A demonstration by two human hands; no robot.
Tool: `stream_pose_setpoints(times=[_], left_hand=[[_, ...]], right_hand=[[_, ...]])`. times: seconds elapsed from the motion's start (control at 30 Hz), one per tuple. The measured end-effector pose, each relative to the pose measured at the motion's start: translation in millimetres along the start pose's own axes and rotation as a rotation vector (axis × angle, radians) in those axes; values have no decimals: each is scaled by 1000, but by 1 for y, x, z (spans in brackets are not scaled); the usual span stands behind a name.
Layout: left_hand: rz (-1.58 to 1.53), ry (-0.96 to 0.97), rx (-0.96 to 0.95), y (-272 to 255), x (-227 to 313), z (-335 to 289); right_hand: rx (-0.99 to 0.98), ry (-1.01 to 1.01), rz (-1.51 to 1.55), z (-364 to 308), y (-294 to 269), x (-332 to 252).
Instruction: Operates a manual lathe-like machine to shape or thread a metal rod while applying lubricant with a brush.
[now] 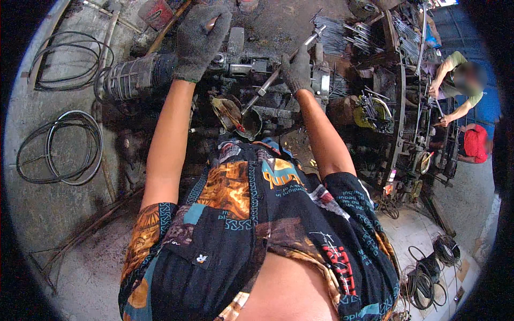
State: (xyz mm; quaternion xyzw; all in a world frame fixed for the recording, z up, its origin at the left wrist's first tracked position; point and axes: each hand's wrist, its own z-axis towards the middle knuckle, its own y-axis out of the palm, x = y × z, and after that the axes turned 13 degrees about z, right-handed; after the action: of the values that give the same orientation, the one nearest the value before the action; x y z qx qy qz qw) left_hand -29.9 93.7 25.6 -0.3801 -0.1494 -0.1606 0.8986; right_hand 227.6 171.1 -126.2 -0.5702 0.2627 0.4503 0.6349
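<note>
My right hand (296,68), in a dark grey knit glove, is closed round a steel rod (270,81) with a thicker collar near its lower end. The rod slants over the greasy machine (251,67), its lower end above a dark round pan (251,125). Beside the pan lies a brownish, stained piece (227,113) whose kind I cannot make out. My left hand (202,45), in a matching glove with bare skin showing at one spot, is over the machine's left part, next to a ribbed cylinder (134,77). Its fingers look stretched out, with nothing visible in them.
Coiled hoses or cables (67,152) lie on the left floor. Bundles of metal rods (332,40) are at the far right, near a yellow container (373,112) of metal pieces. Beyond a long metal frame (399,117), a co-worker (455,80) handles a bar, near a person in red (475,143).
</note>
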Motion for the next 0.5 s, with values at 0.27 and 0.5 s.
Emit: stream_pose_setpoints(times=[0.27, 0.5], left_hand=[[-53, -60, -9, 0, 0, -2], [-39, -15, -9, 2, 1, 1]], right_hand=[[-56, 84, 29, 1, -2, -9], [-27, 26, 70, 1, 2, -1]])
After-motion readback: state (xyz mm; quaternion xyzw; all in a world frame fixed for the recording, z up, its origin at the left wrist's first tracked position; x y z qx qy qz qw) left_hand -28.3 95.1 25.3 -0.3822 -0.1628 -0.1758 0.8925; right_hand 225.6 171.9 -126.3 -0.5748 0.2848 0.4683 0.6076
